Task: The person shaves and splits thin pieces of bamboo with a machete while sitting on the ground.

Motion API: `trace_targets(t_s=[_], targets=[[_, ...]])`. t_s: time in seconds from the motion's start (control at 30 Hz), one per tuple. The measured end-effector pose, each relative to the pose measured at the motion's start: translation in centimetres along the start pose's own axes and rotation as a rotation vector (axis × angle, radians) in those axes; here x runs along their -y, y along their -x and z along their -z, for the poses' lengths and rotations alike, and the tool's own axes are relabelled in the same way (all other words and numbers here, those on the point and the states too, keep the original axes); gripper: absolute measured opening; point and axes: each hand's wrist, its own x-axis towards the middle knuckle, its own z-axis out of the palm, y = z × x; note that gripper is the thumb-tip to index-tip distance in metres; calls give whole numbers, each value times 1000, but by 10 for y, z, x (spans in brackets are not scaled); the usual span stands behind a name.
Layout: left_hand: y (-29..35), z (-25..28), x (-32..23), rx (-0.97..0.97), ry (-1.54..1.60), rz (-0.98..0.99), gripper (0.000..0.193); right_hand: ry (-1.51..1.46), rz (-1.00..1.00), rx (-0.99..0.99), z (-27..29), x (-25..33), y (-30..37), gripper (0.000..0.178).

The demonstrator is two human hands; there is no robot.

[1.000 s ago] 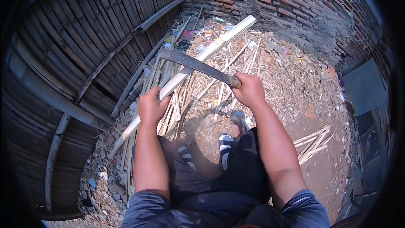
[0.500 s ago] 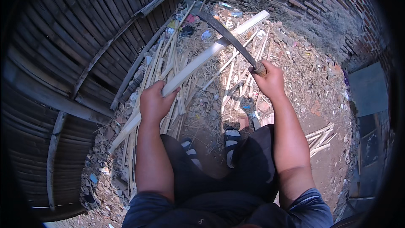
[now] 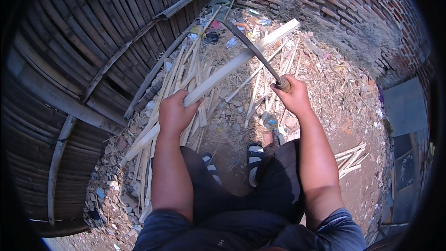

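The long pale bamboo slat [image 3: 232,67] lies slanted across the middle of the view, its far end up near the brick wall [image 3: 325,0], its near end going down to the rubble at lower left. The left hand [image 3: 174,114] is wrapped around the slat approx. at the mid part, fingers closed on it, thumb over the top. The right hand [image 3: 292,95] is closed on the wooden handle of a curved machete [image 3: 253,49]; the dark blade goes up and to the left from the fist and crosses over the slat near its far end. Whether the edge touches the slat or hangs just above it, one cannot tell.

Judging from this, the step in hand is the cutting or splitting of the slat w/ the blade, and the blade looks set over the strike place. The next move probably calls for a firm hold of the left hand, well apart from the blade line, and a controlled stroke down along the fibre, so the slat does not twist.

Under the slat there is a heap of thin bamboo strips [image 3: 195,88] on the ground. The sandalled feet [image 3: 253,158] stand below the hands, in dust and chips. At the left is a fence of dark bamboo [image 3: 93,42]; a few more strips [image 3: 350,158] lie at the right.
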Motion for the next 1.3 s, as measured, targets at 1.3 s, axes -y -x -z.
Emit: trace_targets(t_s=[1.3], targets=[[1, -2, -2, 94, -35, 14, 39, 135, 142, 268, 1, 14, 6, 45]])
